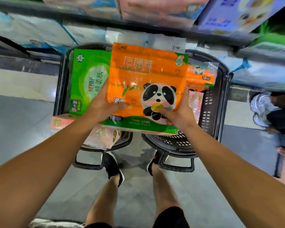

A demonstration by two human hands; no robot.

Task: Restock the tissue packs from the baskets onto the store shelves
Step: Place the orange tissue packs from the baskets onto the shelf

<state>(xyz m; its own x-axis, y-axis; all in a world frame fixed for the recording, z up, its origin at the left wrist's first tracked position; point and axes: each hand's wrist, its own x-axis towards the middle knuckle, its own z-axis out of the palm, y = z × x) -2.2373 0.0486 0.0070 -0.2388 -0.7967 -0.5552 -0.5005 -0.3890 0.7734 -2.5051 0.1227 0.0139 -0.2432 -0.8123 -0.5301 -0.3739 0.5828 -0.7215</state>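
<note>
I hold an orange tissue pack [146, 76] with a panda printed on it above two black baskets. My left hand [102, 104] grips its lower left side, thumb on the front. My right hand [179, 112] grips its lower right corner, thumb pressed on the panda. The left basket [62, 83] holds a green tissue pack [87, 79] standing on end and pink packs [102, 137] beneath. In the right basket [211, 112] lies another orange pack [201, 76], with a pink pack under it.
Store shelves [138, 28] run across the top, stocked with blue, pink and white tissue packs, and a price tag [176, 46] hangs there. Another person's white shoe [262, 109] stands on the floor at the right. My own feet are behind the baskets.
</note>
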